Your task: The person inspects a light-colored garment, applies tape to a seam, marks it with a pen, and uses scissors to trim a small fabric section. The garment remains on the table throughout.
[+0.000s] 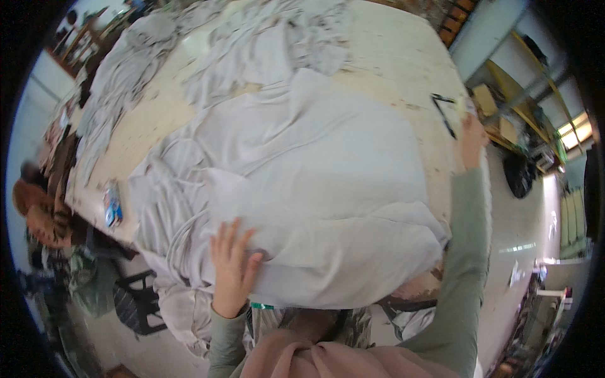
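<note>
No words, numbers or signs can be read in the head view, where the small oblong blue, white and red container point(112, 205) at nine o'clock on the broad cream-coloured tabletop point(403, 57) bears markings too small and blurred to make out.

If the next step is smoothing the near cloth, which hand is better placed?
Probably the left hand: it lies open on the near cloth. The right hand is off it, at the table's right side.

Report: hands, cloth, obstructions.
Left hand on pale cloth, fingers spread. Right hand near black V-shaped item, grip unclear. Cloth bunched left, smoother right. Item beside cloth, not on it.
</note>
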Available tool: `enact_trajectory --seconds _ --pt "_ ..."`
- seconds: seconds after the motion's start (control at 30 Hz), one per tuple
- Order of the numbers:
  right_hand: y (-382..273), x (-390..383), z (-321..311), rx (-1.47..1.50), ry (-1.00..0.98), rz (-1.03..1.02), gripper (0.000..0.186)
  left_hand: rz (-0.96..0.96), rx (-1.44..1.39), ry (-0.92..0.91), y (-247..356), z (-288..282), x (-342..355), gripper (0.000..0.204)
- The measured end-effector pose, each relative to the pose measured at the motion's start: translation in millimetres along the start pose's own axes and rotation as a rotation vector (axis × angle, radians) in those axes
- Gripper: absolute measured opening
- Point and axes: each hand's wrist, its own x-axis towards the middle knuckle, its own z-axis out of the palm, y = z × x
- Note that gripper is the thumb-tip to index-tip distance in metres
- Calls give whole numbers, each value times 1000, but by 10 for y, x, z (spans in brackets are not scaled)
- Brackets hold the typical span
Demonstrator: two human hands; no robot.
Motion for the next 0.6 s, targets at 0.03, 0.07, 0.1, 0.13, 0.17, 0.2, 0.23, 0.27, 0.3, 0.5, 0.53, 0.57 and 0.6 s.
enact_trajectory --seconds 0.03,0.07,0.1,0.13,0.17,0.2,0.23,0.27,0.3,0.5,0.53,0.57,0.6 --pt "-166 -104 -244 439 -8 45 31 19 -41 4 43 -7 -6 41" --pt "-335 -260 -534 762 -105 6 34 35 -194 -24 103 -9 2 42" --pt "-491 -485 -858 1028 -253 3 36 45 -342 -79 181 -10 19 42" --pt "-686 -718 -1122 1304 -484 125 37 69 -488 -142 279 4 48 44" --pt "-874 -934 -1348 1593 -712 164 38 105 -630 -189 385 32 90 45" --pt "-1045 -1213 -1557 1603 -827 175 39 206 -735 -187 501 89 143 49" --pt "-1220 -1456 -1704 1608 -940 184 41 295 -802 -189 611 139 178 53" --pt "-1376 -1603 -1767 1589 -1095 87 41 299 -964 -298 703 163 174 54" --pt "-1497 -1713 -1819 1578 -1227 -18 42 279 -1095 -432 783 183 153 55" --pt "-1714 -1962 -2111 1220 -697 -608 34 433 -1115 -499 847 149 -111 33" --pt "-1707 -2016 -2151 1069 -680 -678 33 431 -1040 -468 825 133 -156 33" --pt "-1718 -2104 -2171 974 -594 -772 33 359 -981 -503 805 113 -203 35" --pt "-1743 -2215 -2171 870 -520 -874 34 337 -958 -532 786 94 -247 35"
